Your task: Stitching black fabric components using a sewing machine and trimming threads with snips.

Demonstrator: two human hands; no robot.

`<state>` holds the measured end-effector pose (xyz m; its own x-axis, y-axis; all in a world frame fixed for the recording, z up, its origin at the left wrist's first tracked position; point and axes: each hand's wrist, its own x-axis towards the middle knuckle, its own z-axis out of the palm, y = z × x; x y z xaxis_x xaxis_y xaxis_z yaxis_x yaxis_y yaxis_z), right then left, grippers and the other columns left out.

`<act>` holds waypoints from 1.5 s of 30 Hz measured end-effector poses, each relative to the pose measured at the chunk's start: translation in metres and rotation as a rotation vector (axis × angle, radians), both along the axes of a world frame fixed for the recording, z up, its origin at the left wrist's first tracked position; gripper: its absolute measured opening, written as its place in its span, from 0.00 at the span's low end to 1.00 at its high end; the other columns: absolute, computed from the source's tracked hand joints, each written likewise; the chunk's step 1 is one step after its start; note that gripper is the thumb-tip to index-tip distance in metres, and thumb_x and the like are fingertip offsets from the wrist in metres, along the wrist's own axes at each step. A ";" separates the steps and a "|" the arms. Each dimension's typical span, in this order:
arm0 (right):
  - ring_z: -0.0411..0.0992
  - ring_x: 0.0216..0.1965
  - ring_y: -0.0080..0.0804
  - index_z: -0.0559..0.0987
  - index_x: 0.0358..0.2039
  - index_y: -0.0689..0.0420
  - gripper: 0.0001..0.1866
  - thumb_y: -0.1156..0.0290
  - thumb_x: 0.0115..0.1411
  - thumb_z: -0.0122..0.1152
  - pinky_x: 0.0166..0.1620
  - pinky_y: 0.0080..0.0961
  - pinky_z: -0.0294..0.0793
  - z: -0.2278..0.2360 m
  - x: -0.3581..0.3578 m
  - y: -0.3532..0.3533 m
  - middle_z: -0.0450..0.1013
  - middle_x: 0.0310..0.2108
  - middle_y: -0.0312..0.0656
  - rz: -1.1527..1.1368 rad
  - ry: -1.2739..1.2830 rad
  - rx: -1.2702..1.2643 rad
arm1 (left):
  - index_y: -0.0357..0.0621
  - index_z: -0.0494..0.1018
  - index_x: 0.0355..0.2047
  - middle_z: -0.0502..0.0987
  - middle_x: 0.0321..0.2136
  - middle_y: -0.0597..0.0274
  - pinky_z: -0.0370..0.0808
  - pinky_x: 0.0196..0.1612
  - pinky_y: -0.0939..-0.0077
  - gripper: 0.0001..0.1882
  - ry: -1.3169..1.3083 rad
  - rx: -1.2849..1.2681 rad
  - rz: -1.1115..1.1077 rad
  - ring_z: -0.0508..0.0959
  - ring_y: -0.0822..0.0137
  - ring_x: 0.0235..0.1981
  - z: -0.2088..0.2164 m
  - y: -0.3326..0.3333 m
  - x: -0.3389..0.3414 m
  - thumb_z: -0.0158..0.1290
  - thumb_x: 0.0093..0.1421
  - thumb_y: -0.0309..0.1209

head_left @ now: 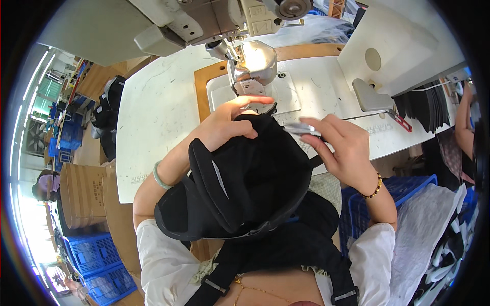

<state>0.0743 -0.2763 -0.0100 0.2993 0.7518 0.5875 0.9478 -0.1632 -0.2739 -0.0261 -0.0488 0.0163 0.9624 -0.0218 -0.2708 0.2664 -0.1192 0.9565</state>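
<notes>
A black, padded, bag-like fabric piece [255, 178] with stitched edges hangs over the near edge of the table, in front of my chest. My left hand [224, 122] grips its upper edge, thumb on top and index finger stretched out by the sewing machine's post [250, 76]. Between the thumb and fingers of my right hand [343, 148] are small silver thread snips [302, 129]. Their tip is close to the upper right edge of the black piece; whether it touches is unclear. Above the left hand, the lit sewing machine head [204, 20] overhangs the post.
The white sewing table [158, 112] carries thread scraps. A grey flat lever [370, 96] and red-handled tool [400, 121] lie at right, near stacked black pieces [429, 108]. Blue crates [97, 255] and a cardboard box [81, 196] stand left; another blue crate [357, 204] is right. Another person's arm [464, 115] shows far right.
</notes>
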 end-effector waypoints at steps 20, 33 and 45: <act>0.60 0.27 0.10 0.77 0.40 0.61 0.14 0.64 0.60 0.57 0.31 0.12 0.61 -0.043 0.021 0.016 0.69 0.27 0.27 0.337 1.345 -0.034 | 0.47 0.63 0.56 0.73 0.34 0.62 0.68 0.40 0.86 0.32 -0.010 0.025 0.021 0.71 0.77 0.32 -0.002 0.004 -0.005 0.47 0.47 0.21; 0.66 0.30 0.12 0.77 0.42 0.62 0.14 0.67 0.59 0.59 0.34 0.11 0.65 -0.051 0.029 0.030 0.73 0.29 0.31 0.465 1.353 -0.004 | 0.46 0.62 0.56 0.74 0.34 0.63 0.67 0.41 0.86 0.33 -0.012 0.014 0.022 0.71 0.77 0.33 0.002 0.003 -0.006 0.47 0.46 0.20; 0.66 0.34 0.14 0.77 0.43 0.61 0.13 0.68 0.59 0.57 0.38 0.13 0.64 -0.049 0.033 0.021 0.74 0.33 0.32 0.382 1.371 0.006 | 0.41 0.65 0.53 0.72 0.42 0.62 0.64 0.50 0.83 0.33 -0.021 -0.055 0.012 0.70 0.73 0.44 -0.009 0.007 -0.003 0.48 0.41 0.20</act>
<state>0.1069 -0.2550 -0.0591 0.4074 0.9132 0.0060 -0.0793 0.0419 -0.9960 -0.0287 -0.0422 0.0077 0.9682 -0.0247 -0.2489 0.2470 -0.0637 0.9669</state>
